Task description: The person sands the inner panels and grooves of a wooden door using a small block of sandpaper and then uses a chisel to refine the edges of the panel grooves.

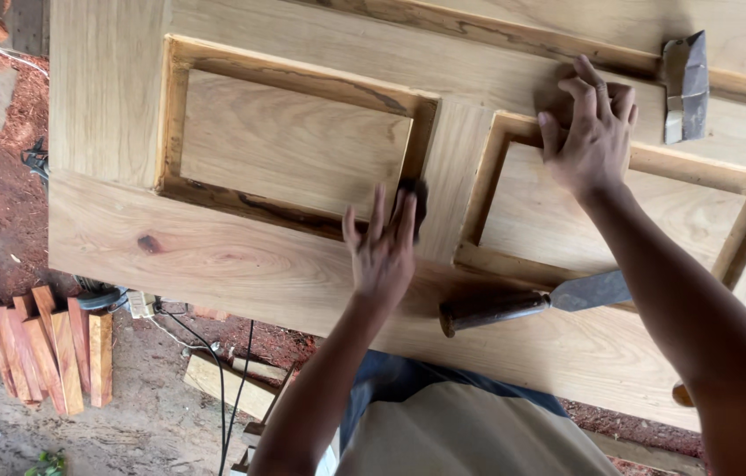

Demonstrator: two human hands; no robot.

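Note:
A pale wooden panelled door lies flat before me, with recessed panels framed by moulding. My left hand presses a small dark pad against the lower right corner of the left panel's moulding. Resting flat with fingers spread, my right hand bears on the top left corner of the right panel's frame and holds nothing. A chisel with a dark wooden handle and wide metal blade lies on the door between my arms.
A folded grey piece of sandpaper lies on the door at the upper right. Short wood offcuts stand on the dirt floor at the lower left. Black cables hang below the door's edge near a loose plank.

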